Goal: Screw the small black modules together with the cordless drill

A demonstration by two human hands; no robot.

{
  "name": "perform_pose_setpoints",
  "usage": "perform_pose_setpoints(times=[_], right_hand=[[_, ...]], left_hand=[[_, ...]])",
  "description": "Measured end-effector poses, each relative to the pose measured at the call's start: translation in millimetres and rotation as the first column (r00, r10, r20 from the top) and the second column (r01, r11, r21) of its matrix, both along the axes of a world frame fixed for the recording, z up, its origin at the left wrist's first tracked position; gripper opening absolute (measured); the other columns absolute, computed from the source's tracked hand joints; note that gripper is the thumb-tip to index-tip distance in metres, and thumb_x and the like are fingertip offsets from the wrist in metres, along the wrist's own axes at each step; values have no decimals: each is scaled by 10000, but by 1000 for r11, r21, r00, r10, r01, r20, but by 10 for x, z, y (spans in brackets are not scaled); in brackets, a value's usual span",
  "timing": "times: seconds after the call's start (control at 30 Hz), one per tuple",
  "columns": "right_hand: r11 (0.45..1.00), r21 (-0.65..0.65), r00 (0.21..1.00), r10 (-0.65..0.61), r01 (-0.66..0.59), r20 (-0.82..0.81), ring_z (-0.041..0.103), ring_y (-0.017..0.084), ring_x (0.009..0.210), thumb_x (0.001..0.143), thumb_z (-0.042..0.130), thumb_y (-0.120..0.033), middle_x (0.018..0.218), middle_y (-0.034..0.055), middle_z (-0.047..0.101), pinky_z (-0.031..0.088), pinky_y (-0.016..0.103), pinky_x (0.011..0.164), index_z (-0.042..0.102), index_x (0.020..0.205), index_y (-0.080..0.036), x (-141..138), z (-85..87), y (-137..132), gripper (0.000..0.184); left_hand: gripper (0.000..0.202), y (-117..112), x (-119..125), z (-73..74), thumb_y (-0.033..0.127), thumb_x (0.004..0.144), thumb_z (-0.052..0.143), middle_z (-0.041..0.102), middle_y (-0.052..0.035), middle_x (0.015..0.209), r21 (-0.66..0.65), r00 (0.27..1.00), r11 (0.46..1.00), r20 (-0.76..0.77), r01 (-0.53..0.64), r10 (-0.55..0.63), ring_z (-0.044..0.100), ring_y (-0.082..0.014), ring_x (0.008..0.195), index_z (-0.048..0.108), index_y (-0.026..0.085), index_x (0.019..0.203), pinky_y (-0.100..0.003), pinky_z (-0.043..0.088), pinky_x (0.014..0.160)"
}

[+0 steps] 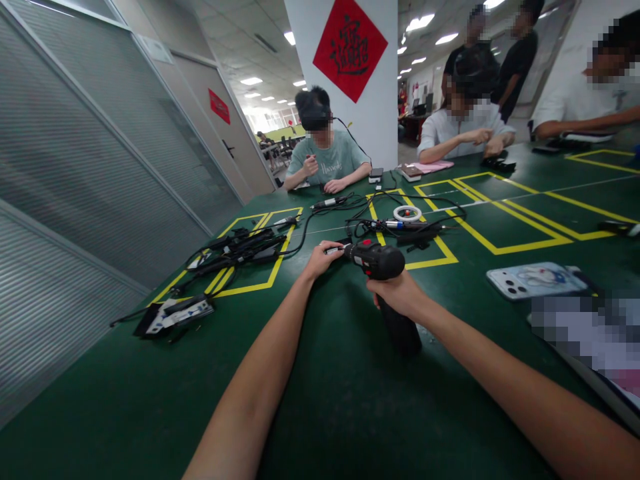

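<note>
My right hand [400,293] is wrapped round the handle of a black cordless drill [377,259] with red details. The drill's chuck points left, and its handle reaches down close to the table. At the tip of the drill, the fingers of my left hand [319,261] are pressed together around a small piece, partly pale, that is too hidden to name. A flat dark item lies just behind those fingertips.
Bundled black cables and tools [245,247] lie to the left, near a small pouch [175,313]. Beyond the drill are a white tape roll [407,213] and a pen-like tool [400,225]. A phone [537,280] rests on the right. Several people sit or stand across the green table [320,413].
</note>
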State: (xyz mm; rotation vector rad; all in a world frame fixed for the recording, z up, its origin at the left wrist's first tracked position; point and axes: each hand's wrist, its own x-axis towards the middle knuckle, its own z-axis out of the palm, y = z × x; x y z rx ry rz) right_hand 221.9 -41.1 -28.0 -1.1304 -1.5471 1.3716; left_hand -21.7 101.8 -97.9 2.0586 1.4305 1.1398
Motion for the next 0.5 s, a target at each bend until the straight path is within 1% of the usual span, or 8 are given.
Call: perform_pose_setpoints(times=[0.17, 0.5], right_hand=[[1000, 18, 1000, -2, 2, 16, 524, 125, 416, 643, 532, -192, 443, -15, 533, 395, 212, 407, 527, 595, -176, -16, 32, -24, 51], [1000, 29, 1000, -8, 8, 16, 522, 119, 404, 637, 531, -192, 435, -19, 530, 397, 202, 396, 530, 586, -170, -27, -1, -9, 55]], left_hand=[[304, 11, -3, 10, 387, 716, 644, 660, -52, 1015, -1, 1000, 1000, -3, 1, -1, 573, -218, 1010, 697, 221, 965, -361, 423, 943], [307, 10, -3, 1, 393, 720, 643, 658, -51, 1018, 2, 1000, 1000, 7, 4, -4, 577, -215, 1000, 693, 214, 964, -362, 411, 956]])
